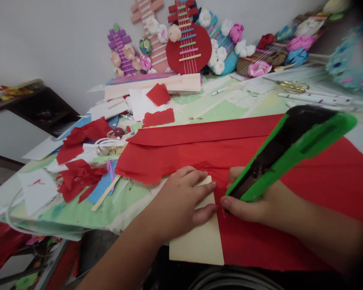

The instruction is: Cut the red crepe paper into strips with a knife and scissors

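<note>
My right hand [260, 203] grips a green and black box cutter [293, 145], tilted with its tip low toward the red paper [260, 241]. The blade's tip is hard to make out behind my thumb. Under my left hand [181, 201] lies a cream-coloured card [196, 247], its right edge running down beside the cutter's tip. My left fingers are spread and rest flat on the card near that edge. The red sheet is wide, with a strip folded over along its far side [211, 131] and a torn left edge.
Crumpled red scraps [78, 177], blue paper [98, 193] and white pieces [38, 189] clutter the left side. Scissors [293, 86] lie at the far right. Several paper-decorated lutes, one with a red body [172, 56], lean against the wall. The table's green cover [60, 217] ends nearby.
</note>
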### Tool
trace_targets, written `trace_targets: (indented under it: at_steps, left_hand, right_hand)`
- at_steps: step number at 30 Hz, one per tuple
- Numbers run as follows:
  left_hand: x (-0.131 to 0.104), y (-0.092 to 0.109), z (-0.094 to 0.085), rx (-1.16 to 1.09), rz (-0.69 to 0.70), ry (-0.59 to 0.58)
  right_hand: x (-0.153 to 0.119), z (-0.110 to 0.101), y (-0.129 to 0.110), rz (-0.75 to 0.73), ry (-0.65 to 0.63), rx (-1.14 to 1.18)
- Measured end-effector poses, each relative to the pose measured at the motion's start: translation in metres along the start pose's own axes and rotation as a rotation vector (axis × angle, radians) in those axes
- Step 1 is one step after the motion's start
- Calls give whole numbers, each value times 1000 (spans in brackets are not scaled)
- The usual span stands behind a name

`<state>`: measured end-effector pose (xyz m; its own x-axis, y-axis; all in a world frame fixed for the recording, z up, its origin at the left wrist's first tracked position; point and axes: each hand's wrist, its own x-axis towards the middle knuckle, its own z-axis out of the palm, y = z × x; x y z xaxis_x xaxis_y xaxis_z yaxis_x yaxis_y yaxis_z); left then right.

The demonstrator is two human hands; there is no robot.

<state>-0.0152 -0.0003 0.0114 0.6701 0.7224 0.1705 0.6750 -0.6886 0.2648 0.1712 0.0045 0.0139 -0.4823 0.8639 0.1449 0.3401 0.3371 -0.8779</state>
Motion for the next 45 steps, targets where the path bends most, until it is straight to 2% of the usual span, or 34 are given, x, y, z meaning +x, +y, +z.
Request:
trace_targets:
  at_steps: [6, 13, 20, 28, 32, 37, 45]
  left_hand:
    - [1, 0, -1, -3, -9, -41]
    - [0, 0, -2, -16, 4, -8]
    - [0, 0, 0, -8, 4, 0]
    - [-1, 0, -1, 12, 14, -12]
    - [0, 0, -2, 8, 10, -25]
    - [0, 0, -2, 1, 12, -27]
    - [0, -1, 0, 6, 26, 2]
  right_hand:
    - [-2, -2, -2, -41, -130, 74]
    - [-3, 0, -1, -33, -127, 8]
    - [-4, 1, 0, -91, -81, -114]
    - [-2, 2, 0, -129, -104, -147]
    - [-3, 4, 0, -113, -75, -167]
    - [-2, 1, -1, -75, -142, -152]
    - [-3, 2, 4, -133, -42, -204]
